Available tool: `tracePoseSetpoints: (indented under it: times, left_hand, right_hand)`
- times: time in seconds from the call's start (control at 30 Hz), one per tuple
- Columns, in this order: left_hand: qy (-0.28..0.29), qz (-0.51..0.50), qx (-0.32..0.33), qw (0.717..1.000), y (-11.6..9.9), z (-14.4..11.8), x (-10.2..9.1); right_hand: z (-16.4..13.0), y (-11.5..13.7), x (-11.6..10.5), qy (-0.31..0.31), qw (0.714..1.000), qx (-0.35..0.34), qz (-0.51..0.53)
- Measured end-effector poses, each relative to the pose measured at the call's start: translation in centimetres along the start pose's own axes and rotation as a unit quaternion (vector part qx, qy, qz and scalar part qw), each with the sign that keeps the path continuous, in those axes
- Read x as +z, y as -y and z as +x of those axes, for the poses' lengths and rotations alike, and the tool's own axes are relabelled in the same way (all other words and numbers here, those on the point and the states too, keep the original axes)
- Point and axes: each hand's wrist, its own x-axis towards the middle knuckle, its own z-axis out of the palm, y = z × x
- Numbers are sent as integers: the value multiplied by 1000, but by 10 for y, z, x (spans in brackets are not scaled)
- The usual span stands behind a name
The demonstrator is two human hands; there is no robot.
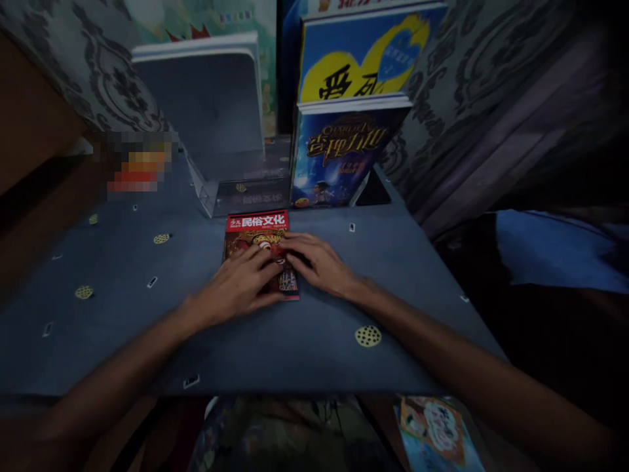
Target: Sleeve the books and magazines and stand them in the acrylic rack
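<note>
— Nearest us, what do you make out?

— Two bare forearms coming in from the near corners, angled toward each other over the near edge of the blue table [295, 354]. Below that edge, near right, a colourful booklet [437, 432] lies lower down.

— And the hands?

— Both flat, palms down, on the red-topped magazine [259, 252], which lies at the middle of the table. The left hand [240, 283] covers its near left part; the right hand [319, 263] lies over its right edge and partly on the cloth. Their fingertips nearly meet over the cover.

— Gripping it?

— No. Fingers loosely spread and pressed on top, nothing pinched or curled under an edge that I can see.

— How does it lie?

— Long axis runs near to far, red title band at the far end. It sits directly under both hands, the left more squarely over it, so neither has any reach to make.

— Beyond it?

— Just past the title band stands a clear acrylic stand [216, 190] with a grey book [206, 105] leaning in it. To its right, a dark blue book [339, 160] stands upright, and a blue and yellow book [363, 59] stands behind it. Patterned curtain hangs behind everything.
</note>
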Motion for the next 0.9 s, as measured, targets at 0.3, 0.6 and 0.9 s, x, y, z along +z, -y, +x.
tracePoseSetpoints:
  times: [0.3, 0.6, 0.9]
  left_hand:
    - [29, 34, 59, 997, -5, -5, -5]
    - [-16, 34, 96, 995, -3, -4, -10]
    - [-10, 19, 98, 995, 0, -4, -9]
  right_hand:
    - [-16, 19, -10, 12, 977, 75, 199]
    - [-15, 18, -11, 17, 975, 71, 212]
    - [-15, 18, -9, 12, 974, 59, 219]
